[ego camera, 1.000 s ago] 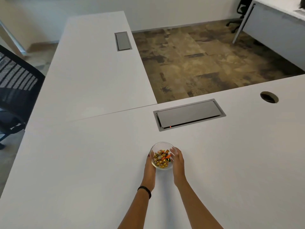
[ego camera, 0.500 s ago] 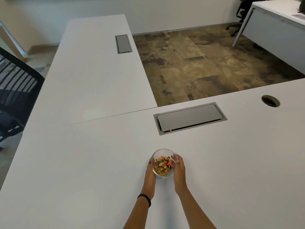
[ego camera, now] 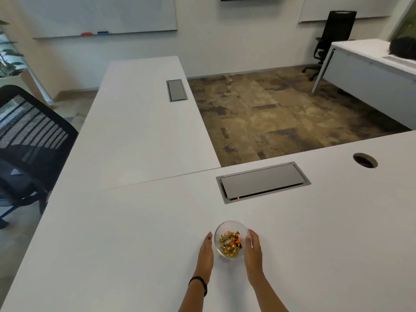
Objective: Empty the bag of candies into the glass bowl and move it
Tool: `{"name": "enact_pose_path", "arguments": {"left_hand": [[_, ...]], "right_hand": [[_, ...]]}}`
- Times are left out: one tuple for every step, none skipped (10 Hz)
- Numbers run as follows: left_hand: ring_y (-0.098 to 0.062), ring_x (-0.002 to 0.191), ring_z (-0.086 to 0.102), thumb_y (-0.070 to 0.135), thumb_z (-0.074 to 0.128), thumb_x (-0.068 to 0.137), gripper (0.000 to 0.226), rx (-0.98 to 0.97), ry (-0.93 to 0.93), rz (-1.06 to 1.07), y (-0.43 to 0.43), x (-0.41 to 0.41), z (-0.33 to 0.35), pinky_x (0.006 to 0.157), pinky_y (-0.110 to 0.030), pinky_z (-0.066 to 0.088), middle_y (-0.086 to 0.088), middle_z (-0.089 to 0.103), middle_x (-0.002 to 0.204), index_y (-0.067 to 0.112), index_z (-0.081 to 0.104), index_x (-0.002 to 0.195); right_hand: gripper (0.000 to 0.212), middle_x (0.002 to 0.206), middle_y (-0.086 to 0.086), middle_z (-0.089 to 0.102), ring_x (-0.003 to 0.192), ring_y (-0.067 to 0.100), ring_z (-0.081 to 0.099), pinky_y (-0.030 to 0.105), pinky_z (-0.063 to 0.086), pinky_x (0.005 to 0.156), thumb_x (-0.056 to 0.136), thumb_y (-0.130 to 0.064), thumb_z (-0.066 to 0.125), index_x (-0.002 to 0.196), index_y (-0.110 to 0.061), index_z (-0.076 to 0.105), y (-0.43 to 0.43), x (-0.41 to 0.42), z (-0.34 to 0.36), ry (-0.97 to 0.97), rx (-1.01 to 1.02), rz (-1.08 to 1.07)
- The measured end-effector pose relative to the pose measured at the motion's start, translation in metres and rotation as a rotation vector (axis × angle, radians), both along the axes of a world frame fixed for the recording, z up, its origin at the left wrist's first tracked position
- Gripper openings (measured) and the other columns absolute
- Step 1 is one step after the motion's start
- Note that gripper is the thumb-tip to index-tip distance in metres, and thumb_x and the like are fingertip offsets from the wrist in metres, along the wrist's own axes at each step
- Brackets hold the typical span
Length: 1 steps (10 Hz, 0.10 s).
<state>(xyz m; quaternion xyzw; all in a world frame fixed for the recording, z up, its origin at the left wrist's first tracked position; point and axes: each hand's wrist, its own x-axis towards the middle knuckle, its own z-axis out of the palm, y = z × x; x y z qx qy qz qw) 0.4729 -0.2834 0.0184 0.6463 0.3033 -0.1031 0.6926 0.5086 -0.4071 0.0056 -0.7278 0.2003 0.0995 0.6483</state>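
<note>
A small glass bowl (ego camera: 225,225) stands on the white desk (ego camera: 112,244) near its front edge. It holds gold and orange wrapped candies (ego camera: 230,243). My left hand (ego camera: 206,252) lies just left of the bowl with straight fingers and a narrow gap to the glass. My right hand (ego camera: 254,248) rests against the bowl's right side, its fingers on the rim. No candy bag is in view.
A grey cable hatch (ego camera: 262,182) is set in the desk beyond the bowl, and a round cable hole (ego camera: 364,160) lies far right. A second white desk (ego camera: 144,113) joins at the back left. A black mesh chair (ego camera: 27,143) stands at the left.
The view has tilted up, showing more of the room. My left hand has come slightly off the bowl's side; the right hand stays against it.
</note>
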Motion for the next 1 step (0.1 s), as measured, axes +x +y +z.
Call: {"name": "enact_pose_path", "arguments": {"left_hand": [[-0.018, 0.143, 0.023, 0.029, 0.02, 0.102, 0.045, 0.121, -0.015, -0.064, 0.0151, -0.0164, 0.0197, 0.118, -0.033, 0.016, -0.002, 0.026, 0.155, 0.017, 0.026, 0.145]], "right_hand": [[0.037, 0.14, 0.013, 0.045, 0.129, 0.031, 0.043, 0.045, 0.043, 0.104, 0.096, -0.019, 0.042, 0.133, -0.012, 0.041, 0.0096, -0.0126, 0.01, -0.105, -0.184, -0.008]]}}
